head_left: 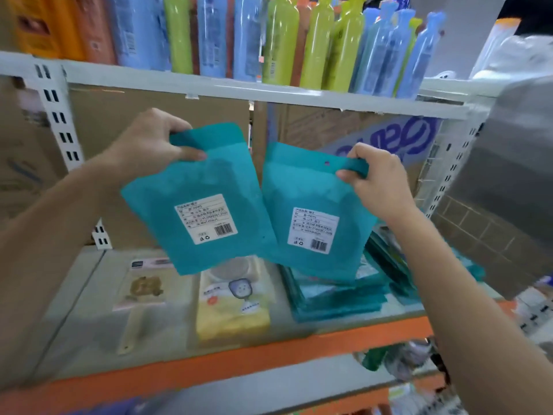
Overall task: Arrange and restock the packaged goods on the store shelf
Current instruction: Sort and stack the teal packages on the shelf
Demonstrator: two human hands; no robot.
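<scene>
My left hand [149,142] pinches the top edge of a teal packet [191,187] with a white barcode label, held up in front of the middle shelf. My right hand [377,181] pinches the top right corner of a second teal packet [308,187] with the same kind of label. The two packets hang side by side, their inner edges touching or overlapping. Below the right packet a stack of more teal packets [338,298] lies flat on the grey shelf board [89,339].
A yellow packet [233,313] and a clear packet with a brown figure [143,289] lie on the same shelf. Cardboard boxes [155,112] stand behind. Blue, green and orange bottles [281,40] fill the shelf above. The shelf's front edge is orange [239,360].
</scene>
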